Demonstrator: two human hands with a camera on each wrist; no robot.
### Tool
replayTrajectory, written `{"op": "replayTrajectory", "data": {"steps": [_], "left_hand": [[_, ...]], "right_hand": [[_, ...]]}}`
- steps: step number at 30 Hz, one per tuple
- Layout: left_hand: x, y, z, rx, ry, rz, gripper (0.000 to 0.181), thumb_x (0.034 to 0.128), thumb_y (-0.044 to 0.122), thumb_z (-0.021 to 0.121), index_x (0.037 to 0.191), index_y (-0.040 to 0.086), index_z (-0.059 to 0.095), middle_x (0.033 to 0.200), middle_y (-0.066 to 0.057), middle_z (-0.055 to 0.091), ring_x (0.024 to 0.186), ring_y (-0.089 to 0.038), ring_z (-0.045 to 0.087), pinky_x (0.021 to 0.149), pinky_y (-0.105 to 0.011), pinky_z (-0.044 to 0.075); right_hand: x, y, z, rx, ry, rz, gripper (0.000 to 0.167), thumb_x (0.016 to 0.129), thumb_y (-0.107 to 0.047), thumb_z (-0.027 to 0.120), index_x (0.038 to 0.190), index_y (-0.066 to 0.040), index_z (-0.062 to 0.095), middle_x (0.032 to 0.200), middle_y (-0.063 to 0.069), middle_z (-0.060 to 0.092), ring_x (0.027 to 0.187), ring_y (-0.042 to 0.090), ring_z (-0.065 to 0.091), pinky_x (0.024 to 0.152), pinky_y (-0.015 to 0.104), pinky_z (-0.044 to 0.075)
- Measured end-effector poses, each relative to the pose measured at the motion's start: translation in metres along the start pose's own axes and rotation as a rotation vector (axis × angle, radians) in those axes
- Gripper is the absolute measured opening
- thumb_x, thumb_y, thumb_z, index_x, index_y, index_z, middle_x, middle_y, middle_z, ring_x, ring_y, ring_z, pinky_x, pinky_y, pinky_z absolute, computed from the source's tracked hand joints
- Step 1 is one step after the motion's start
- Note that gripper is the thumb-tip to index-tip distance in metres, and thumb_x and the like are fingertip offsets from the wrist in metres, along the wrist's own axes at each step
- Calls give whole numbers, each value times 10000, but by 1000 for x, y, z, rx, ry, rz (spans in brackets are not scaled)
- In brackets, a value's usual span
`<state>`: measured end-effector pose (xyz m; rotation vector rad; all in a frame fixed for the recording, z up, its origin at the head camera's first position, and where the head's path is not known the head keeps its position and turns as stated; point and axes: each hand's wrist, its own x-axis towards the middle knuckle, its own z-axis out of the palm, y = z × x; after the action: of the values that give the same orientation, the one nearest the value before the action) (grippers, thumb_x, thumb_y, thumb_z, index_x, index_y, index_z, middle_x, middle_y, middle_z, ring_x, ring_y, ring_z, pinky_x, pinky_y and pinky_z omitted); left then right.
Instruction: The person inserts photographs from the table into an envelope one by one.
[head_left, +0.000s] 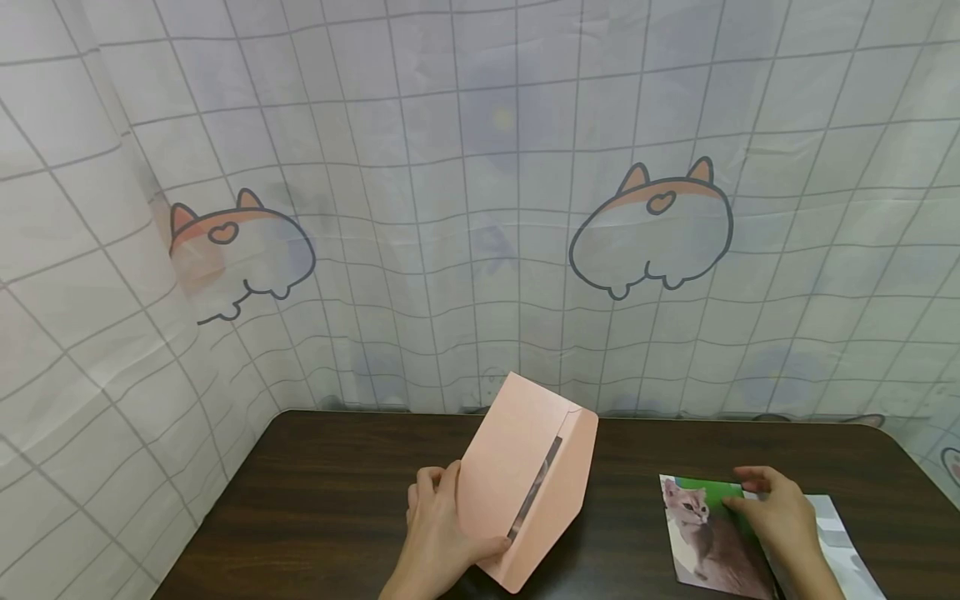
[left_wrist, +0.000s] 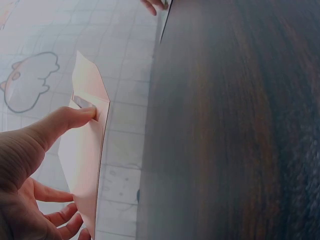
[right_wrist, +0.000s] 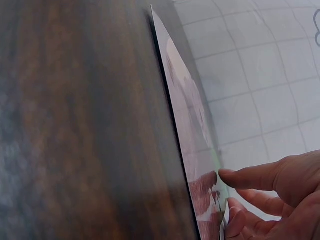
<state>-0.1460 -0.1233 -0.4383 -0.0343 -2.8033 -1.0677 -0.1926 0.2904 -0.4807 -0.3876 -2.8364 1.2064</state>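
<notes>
A pink envelope (head_left: 517,475) is held tilted above the dark table by the left hand (head_left: 438,529), with its flap unfolded. In the left wrist view the thumb of the left hand (left_wrist: 35,165) presses the envelope (left_wrist: 82,155) by its opening, where a dark, picture-like strip shows; the fingers are behind it. The right hand (head_left: 787,521) pinches the upper right part of a cat picture (head_left: 701,533). In the right wrist view, the right hand (right_wrist: 280,200) has its thumb on the picture (right_wrist: 185,120) and its other fingers curled at the edge.
White paper (head_left: 843,542) lies beside the picture at the right, partly under the right forearm. The dark wooden table (head_left: 315,492) ends at a white curtain (head_left: 450,250) with grey grid lines and cartoon animals, which hangs behind and along the left.
</notes>
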Motion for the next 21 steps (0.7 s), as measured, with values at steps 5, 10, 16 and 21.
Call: {"op": "replayTrajectory", "data": {"steps": [5, 10, 16, 21], "left_hand": [[0, 0, 0, -2, 0, -3, 1092, 564, 401, 1021, 1462, 12, 538, 1291, -196, 445, 1112, -361, 413, 886, -546, 413], [-1, 0, 0, -4, 5, 7, 1089, 562, 403, 1019, 1458, 12, 540, 1292, -185, 442, 1116, -361, 413, 882, -538, 412], [-1, 0, -1, -9, 12, 14, 1091, 558, 397, 1023, 1458, 11, 541, 1294, -177, 445, 1118, -359, 415, 889, -541, 417], [0, -1, -1, -6, 12, 9, 1096, 557, 399, 1024, 1460, 7, 542, 1298, -182, 449, 1110, -350, 415, 890, -543, 423]], "right_hand": [[1, 1, 1, -11, -11, -1, 543, 887, -80, 765, 1322, 172, 560, 1236, 398, 629, 1170, 639, 515, 923, 683, 430], [3, 4, 1, -48, -21, -29, 544, 891, -101, 764, 1308, 187, 567, 1232, 403, 634, 1180, 647, 514, 940, 693, 429], [7, 8, 3, -115, -19, -75, 552, 898, -116, 767, 1285, 222, 565, 1285, 441, 588, 1209, 656, 499, 970, 703, 432], [7, 8, 4, -143, -23, -87, 529, 908, -136, 765, 1262, 215, 586, 1294, 428, 591, 1196, 621, 454, 988, 710, 393]]}}
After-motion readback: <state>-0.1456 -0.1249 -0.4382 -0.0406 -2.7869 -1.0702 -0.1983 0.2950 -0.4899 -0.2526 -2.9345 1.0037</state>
